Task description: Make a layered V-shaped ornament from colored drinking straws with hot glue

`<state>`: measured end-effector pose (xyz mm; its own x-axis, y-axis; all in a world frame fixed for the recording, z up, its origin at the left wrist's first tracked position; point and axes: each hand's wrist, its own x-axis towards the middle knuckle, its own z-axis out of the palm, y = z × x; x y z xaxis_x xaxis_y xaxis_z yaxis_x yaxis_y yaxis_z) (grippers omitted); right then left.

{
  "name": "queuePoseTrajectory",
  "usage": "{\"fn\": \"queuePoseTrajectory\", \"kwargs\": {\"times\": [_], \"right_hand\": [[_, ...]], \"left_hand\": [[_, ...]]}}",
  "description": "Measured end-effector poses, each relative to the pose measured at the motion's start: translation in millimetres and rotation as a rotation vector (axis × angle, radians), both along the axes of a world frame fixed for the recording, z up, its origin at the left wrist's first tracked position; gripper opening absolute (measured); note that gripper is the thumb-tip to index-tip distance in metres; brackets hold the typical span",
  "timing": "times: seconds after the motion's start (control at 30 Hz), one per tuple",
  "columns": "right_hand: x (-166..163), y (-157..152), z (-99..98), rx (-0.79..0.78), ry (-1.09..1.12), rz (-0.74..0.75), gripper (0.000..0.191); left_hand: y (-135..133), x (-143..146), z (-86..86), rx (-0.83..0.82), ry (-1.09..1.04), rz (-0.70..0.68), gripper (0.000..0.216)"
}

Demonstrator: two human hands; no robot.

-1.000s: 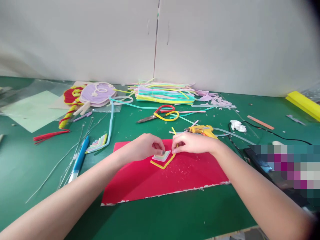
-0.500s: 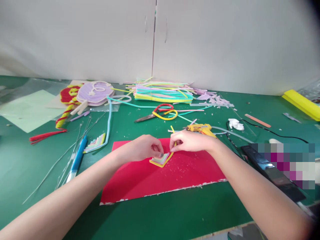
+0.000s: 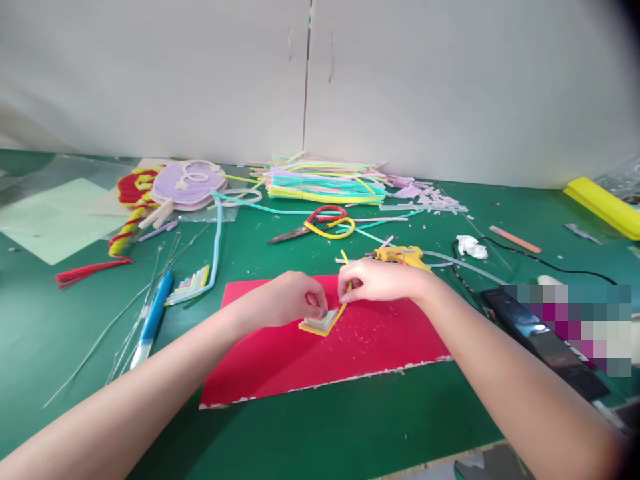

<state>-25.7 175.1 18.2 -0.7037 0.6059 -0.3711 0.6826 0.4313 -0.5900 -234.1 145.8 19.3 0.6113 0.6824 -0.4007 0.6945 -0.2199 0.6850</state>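
Note:
A small V-shaped piece of nested pastel pipe cleaners (image 3: pixel 320 321) lies on the red sheet (image 3: pixel 300 363). Its outer edge is a yellow pipe cleaner (image 3: pixel 342 311), bent at the near corner, whose long end runs up to the right. My left hand (image 3: pixel 290 298) is closed, fingertips pinched at the upper edge of the layered piece. My right hand (image 3: pixel 373 280) pinches the long end of the yellow pipe cleaner, and its tip sticks out above my fingers. A second layered piece (image 3: pixel 189 288) with a long blue tail lies to the left.
Beyond the sheet are scissors (image 3: pixel 313 227), a yellow glue gun (image 3: pixel 400 256) and a bundle of pipe cleaners (image 3: pixel 325 185). At left lie a blue pen-like tool (image 3: pixel 156 313), thin wires and a purple fan-shaped craft (image 3: pixel 190 185). A phone (image 3: pixel 545 340) is at right.
Both hands stay almost in place. The yellow pipe cleaner's right arm now lies slightly closer along the layered piece; the whole view has shifted a little.

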Motion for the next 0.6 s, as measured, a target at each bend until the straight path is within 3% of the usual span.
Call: {"fn": "queuePoseTrajectory", "kwargs": {"times": [0.23,0.43,0.6], "right_hand": [[-1.4,-0.5,3.3,-0.023,-0.018,0.010,0.012],[-2.7,-4.6,7.3,-0.017,-0.028,-0.020,0.011],[-0.3,-13.9,4.7,0.095,0.062,-0.116,0.010]], "left_hand": [[-8.4,-1.1,3.3,0.142,0.015,0.030,0.016],[-26.9,-6.2,0.5,0.360,-0.125,0.048,0.019],[-42.3,-7.9,-7.3,0.443,-0.215,0.067,0.013]]}}
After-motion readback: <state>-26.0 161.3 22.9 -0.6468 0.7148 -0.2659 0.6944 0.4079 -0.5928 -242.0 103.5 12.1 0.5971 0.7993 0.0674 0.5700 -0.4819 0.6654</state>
